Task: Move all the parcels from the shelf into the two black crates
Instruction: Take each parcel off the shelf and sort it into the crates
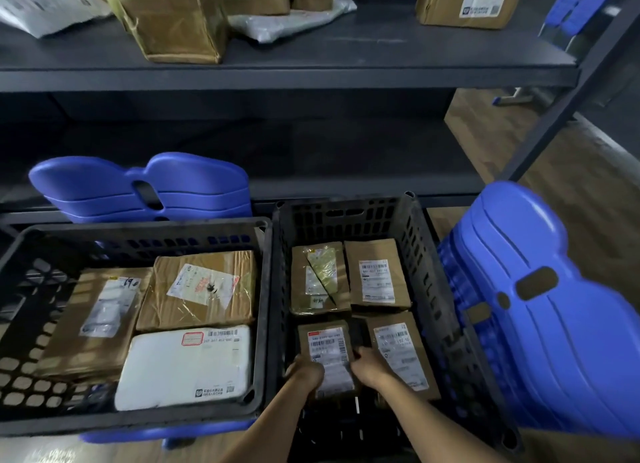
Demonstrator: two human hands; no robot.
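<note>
Two black crates stand side by side below the shelf. In the right crate (426, 240) my left hand (306, 370) and my right hand (370, 362) both grip a small brown labelled parcel (327, 344) at the near left, low inside. Three more brown parcels lie there, one beside it (401, 350) and two behind (377, 272). The left crate (145, 232) holds two brown parcels (204, 289) and a white one (187, 365). On the dark shelf (311, 57) above remain several parcels: a taped brown box (173, 19), a labelled box (467, 1) and grey bags (45, 5).
Stacked blue plastic stools stand behind the left crate (145, 185) and right of the right crate (554, 306). Another blue stool sits under the left crate (156, 435). The lower shelf level is dark. Wooden floor shows at the right beyond the shelf post (571, 98).
</note>
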